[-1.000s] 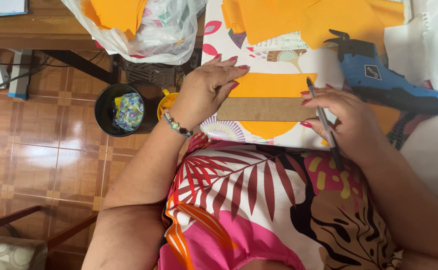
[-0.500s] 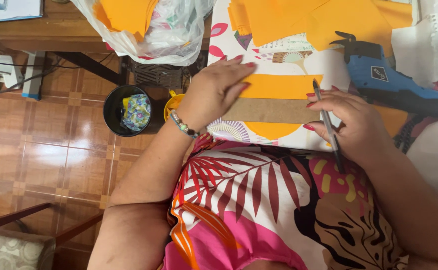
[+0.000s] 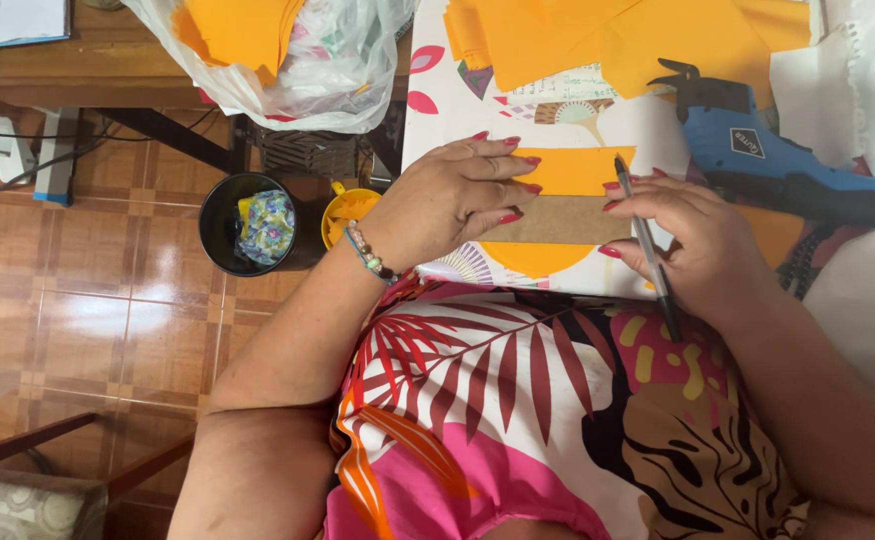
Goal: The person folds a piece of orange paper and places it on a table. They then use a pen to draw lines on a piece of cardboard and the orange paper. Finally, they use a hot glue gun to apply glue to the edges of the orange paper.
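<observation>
My left hand [image 3: 452,195] lies flat with fingers spread on the left end of a brown cardboard strip [image 3: 567,220], pressing it onto an orange paper sheet [image 3: 572,172]. The strip runs across the table between both hands. My right hand [image 3: 692,240] grips a dark pen [image 3: 647,245], its tip pointing up to the strip's top edge on the orange sheet. A beaded bracelet [image 3: 367,255] sits on my left wrist.
A blue glue gun [image 3: 777,165] lies right of the pen. More orange sheets [image 3: 637,35] cover the table's far side. A plastic bag [image 3: 277,55] with orange pieces hangs at the left. On the tiled floor stand a black bin [image 3: 242,225] and a yellow cup [image 3: 345,212].
Both hands stay on the strip and pen; my right hand has shifted slightly along the strip. The view has drifted a little.
</observation>
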